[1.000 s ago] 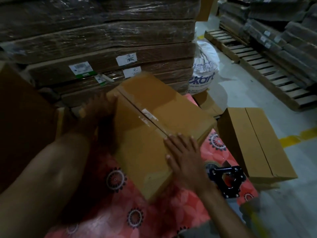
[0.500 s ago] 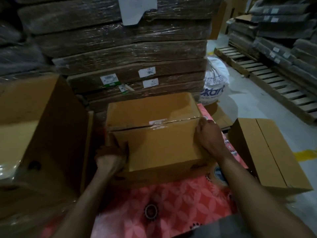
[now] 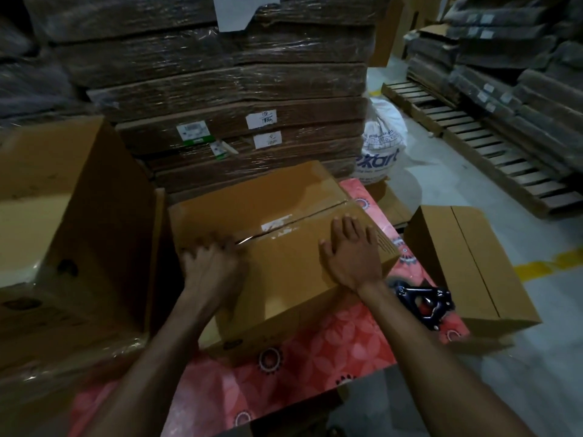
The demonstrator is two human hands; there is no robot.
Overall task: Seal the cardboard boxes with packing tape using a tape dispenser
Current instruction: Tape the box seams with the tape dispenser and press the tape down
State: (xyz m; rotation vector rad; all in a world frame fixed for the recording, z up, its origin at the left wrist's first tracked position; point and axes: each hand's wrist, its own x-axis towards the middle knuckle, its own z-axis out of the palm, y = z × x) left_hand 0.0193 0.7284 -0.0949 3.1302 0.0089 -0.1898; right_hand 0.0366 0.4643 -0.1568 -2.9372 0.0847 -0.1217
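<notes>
A tall stack of flat cardboard wrapped in plastic stands in front of me. On my left is one big brown box. A pink cloth with flowers lies on the floor. My box sits on it, right in front of me, with its long crack on top. To the right is one more box, a little apart from mine. That makes three boxes. One white bag leans by the stack.

My right hand lies flat on top of my box near its right end, fingers straight and spread a bit. My left hand is at the left end of the crack. It is blurry, so I cannot tell if its fingers press or pinch.

One dark tape dispenser lies on the cloth between my box and the right box, just beside my right wrist. No fingers touch it.
</notes>
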